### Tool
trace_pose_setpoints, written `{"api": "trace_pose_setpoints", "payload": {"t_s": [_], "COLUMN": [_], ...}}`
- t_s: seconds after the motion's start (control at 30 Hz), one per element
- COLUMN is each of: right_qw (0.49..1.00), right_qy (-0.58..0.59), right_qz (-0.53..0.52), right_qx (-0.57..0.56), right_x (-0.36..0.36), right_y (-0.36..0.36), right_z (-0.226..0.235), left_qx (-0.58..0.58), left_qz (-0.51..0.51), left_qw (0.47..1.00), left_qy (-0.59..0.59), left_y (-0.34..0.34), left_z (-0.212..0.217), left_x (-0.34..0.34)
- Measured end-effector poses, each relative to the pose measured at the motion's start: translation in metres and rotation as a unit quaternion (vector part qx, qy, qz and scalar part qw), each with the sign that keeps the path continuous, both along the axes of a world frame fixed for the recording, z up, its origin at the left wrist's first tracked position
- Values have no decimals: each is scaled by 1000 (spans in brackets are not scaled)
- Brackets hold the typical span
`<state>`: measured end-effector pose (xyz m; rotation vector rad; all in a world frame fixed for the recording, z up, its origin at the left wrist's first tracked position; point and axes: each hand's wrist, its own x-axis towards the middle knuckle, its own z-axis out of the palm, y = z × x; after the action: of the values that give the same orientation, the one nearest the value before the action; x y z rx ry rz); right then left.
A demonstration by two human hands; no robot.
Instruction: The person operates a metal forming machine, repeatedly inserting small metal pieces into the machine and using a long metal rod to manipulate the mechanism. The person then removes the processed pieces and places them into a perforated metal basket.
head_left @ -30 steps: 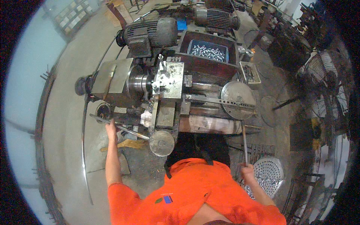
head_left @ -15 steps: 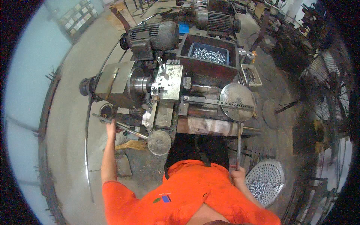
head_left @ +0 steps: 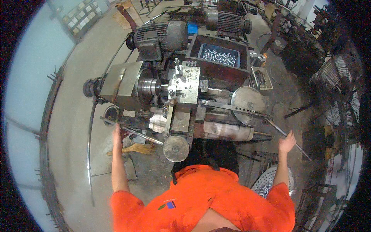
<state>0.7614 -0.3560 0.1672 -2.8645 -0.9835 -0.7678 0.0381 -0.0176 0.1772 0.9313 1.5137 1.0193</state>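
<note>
A small lathe stands before me, its chuck (head_left: 148, 86) at the left and a metal tool block (head_left: 185, 86) just right of it. My left hand (head_left: 117, 133) is closed around a long lever (head_left: 141, 134) that runs to a round metal disc (head_left: 176, 148) at the lathe's near side. Out to the right, my right hand (head_left: 286, 143) grips a straight steel rod (head_left: 276, 126), which slants down and right from a larger disc (head_left: 249, 105). A perforated flat bar (head_left: 235, 107) links the carriage with that larger disc.
Behind the lathe, a blue tray (head_left: 219, 55) full of small shiny metal parts sits in a dark bin. A large motor (head_left: 166, 36) stands behind the chuck. At lower right is a perforated basket (head_left: 266, 178) with more parts; a fan (head_left: 334, 91) stands at right.
My right hand has swung its rod outward and up to the right. The tool block and near disc have shifted right, away from the chuck. My left hand still holds its lever.
</note>
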Motion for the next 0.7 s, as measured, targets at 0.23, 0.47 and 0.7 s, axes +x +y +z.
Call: {"api": "trace_pose_setpoints", "payload": {"t_s": [0.23, 0.47, 0.7], "right_qw": [956, 918, 895], "right_qy": [196, 359, 371], "right_qz": [184, 145, 229], "right_qx": [120, 79, 96], "right_x": [-107, -147, -155], "right_y": [-18, -30, 14], "right_z": [-29, -53, -15], "left_qx": [60, -33, -30], "left_qz": [-198, -19, -305], "left_qw": [811, 769, 670], "left_qy": [547, 638, 676], "left_y": [2, -21, -14], "left_z": [-122, -173, -163], "left_x": [-59, 16, -33]}}
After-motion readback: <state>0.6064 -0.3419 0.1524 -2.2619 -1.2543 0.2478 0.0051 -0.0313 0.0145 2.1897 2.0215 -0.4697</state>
